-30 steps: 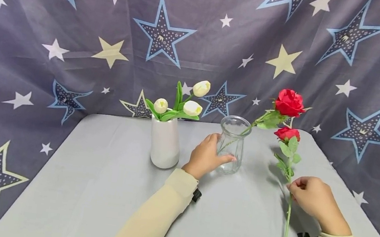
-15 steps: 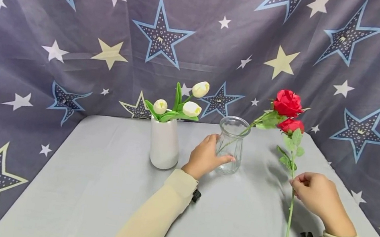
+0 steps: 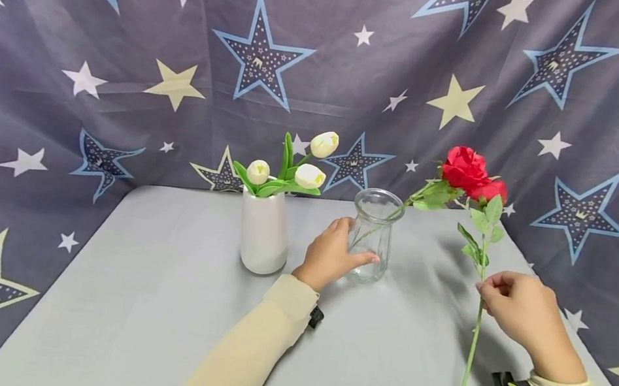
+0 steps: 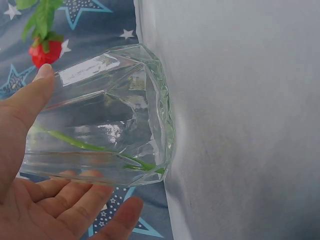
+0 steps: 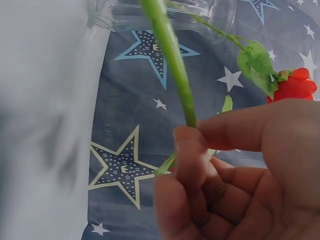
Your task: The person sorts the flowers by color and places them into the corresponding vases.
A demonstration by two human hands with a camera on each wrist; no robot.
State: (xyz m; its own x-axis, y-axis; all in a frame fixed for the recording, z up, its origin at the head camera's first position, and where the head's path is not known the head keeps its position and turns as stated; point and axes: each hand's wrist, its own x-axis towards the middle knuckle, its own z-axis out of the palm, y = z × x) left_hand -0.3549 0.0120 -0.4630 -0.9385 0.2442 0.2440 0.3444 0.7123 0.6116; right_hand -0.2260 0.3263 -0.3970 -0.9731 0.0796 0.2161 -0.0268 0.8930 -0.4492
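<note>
A clear glass vase (image 3: 371, 248) stands upright on the table, with one red rose (image 3: 463, 167) leaning out of its mouth to the right; its green stem shows through the glass. My left hand (image 3: 330, 255) holds the vase's side, thumb across the near face and fingers on the other side, as the left wrist view of the vase (image 4: 100, 120) shows. Between thumb and fingertips, my right hand (image 3: 530, 316) pinches the stem of a second red rose (image 3: 488, 189). That stem (image 5: 172, 60) hangs nearly vertical, to the right of the vase. The two blooms overlap in the head view.
A white vase (image 3: 264, 233) holding several cream tulips (image 3: 309, 176) stands left of the glass vase. The grey cloth-covered table (image 3: 140, 301) ends at the back against a star-patterned curtain (image 3: 330, 44).
My right hand has raised the second rose slightly, bringing its bloom up behind the first. Its stem's lower end has swung a little left. My left hand stays on the glass vase.
</note>
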